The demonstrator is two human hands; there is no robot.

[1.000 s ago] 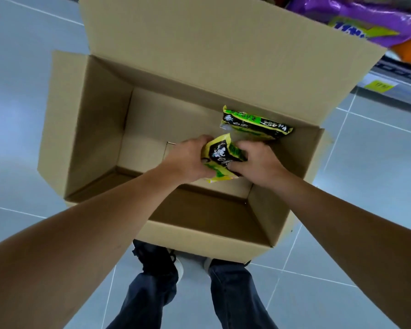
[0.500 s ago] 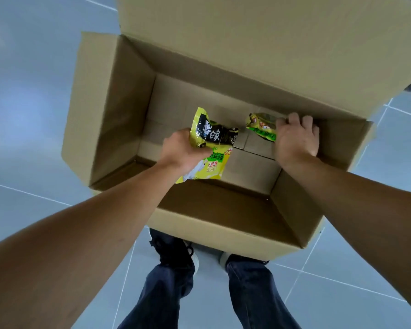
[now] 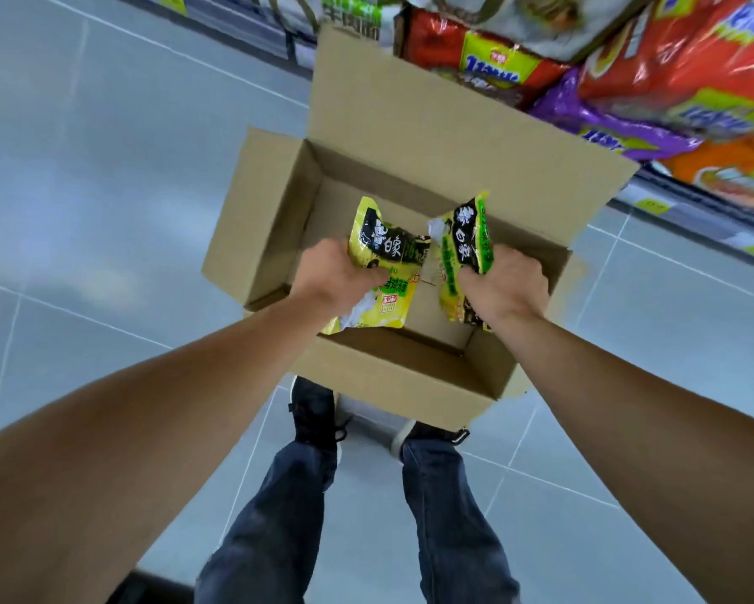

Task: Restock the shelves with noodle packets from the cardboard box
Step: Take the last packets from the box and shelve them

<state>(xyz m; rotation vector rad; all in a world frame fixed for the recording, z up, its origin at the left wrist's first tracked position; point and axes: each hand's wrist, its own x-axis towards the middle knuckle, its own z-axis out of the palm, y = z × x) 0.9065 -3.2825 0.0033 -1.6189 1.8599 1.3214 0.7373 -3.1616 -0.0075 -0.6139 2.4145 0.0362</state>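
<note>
- The left hand (image 3: 338, 272) grips a yellow noodle packet (image 3: 383, 272) by its middle, and the right hand (image 3: 503, 283) grips a green noodle packet (image 3: 464, 250) in the same way; both packets are above the open cardboard box (image 3: 274, 220), close to each other but apart.
- I see no other packet in the box, so these two are probably the last ones.
- Risk: each packet is held only by a squeeze on soft foil, so it may slip on the way up, or the noodles inside may break if the fingers press harder.
- Risk: the tall back flap (image 3: 431, 106) stands between the hands and the shelves (image 3: 671, 71); a packet may catch on its edge.
- The shelf already looks full of red, purple and orange bags, so a free place may be hard to find.
- The box stands on a grey tiled floor (image 3: 104, 189), in front of the person's shoes (image 3: 312, 411), in a shop aisle.
</note>
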